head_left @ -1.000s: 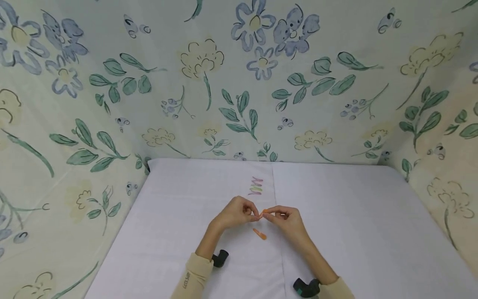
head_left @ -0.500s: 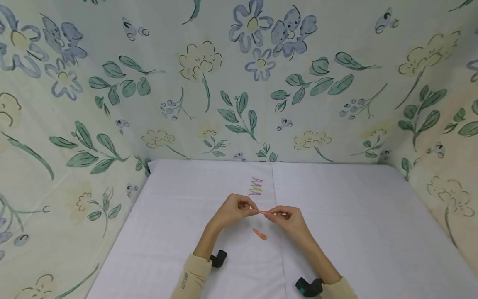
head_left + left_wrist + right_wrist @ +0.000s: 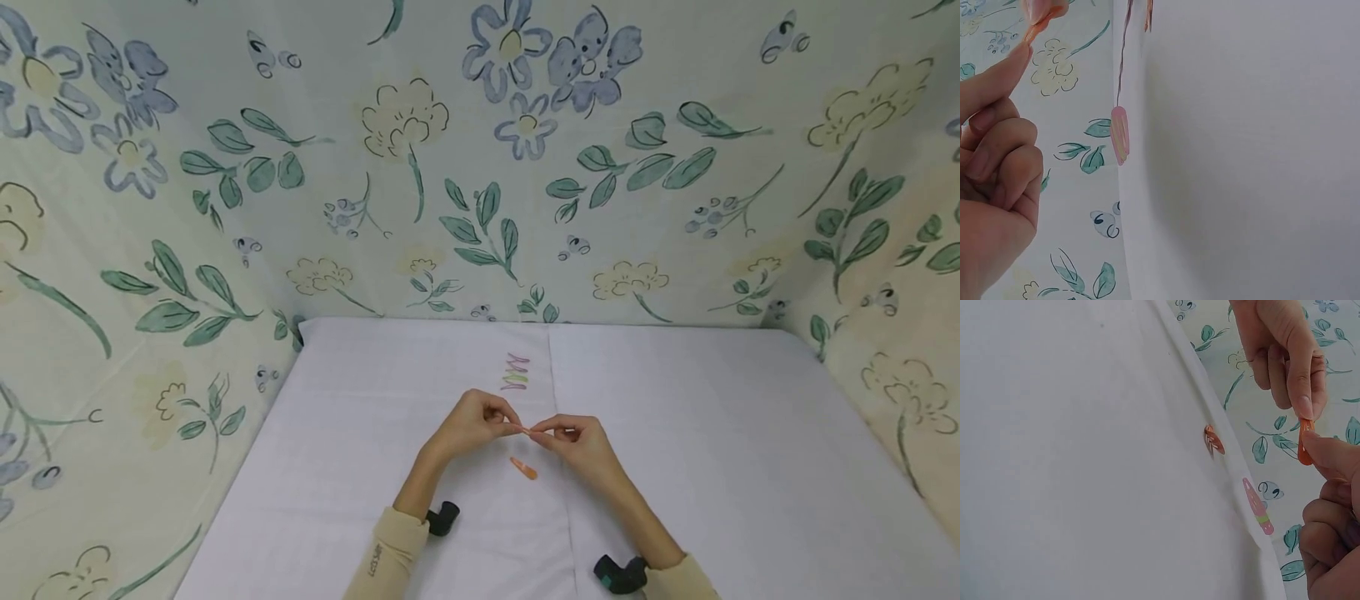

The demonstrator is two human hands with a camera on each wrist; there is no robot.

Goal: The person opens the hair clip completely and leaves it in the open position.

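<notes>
An orange snap hair clip [image 3: 1305, 450] is pinched between both hands above the table. My left hand [image 3: 474, 423] grips one end with thumb and index finger. Thumb and index finger of my right hand [image 3: 577, 440] grip the other end, and the fingertips hide much of the clip in the head view. Below the hands, a second orange hair clip [image 3: 523, 468] lies on the white cloth. Beyond them, several pink and green hair clips [image 3: 514, 372] lie in a column. In the left wrist view, the held clip [image 3: 1038, 26] shows between the fingertips.
White cloth covers the table [image 3: 675, 433], with a seam running front to back near its middle. Floral curtains [image 3: 480, 167] stand behind and at both sides. Black wrist devices [image 3: 444, 518] sit by the sleeves.
The held clip looked bent into a V one second ago, then nearly straight between the hands. Now the fingertips are closer together around it. The clips on the table stay put.
</notes>
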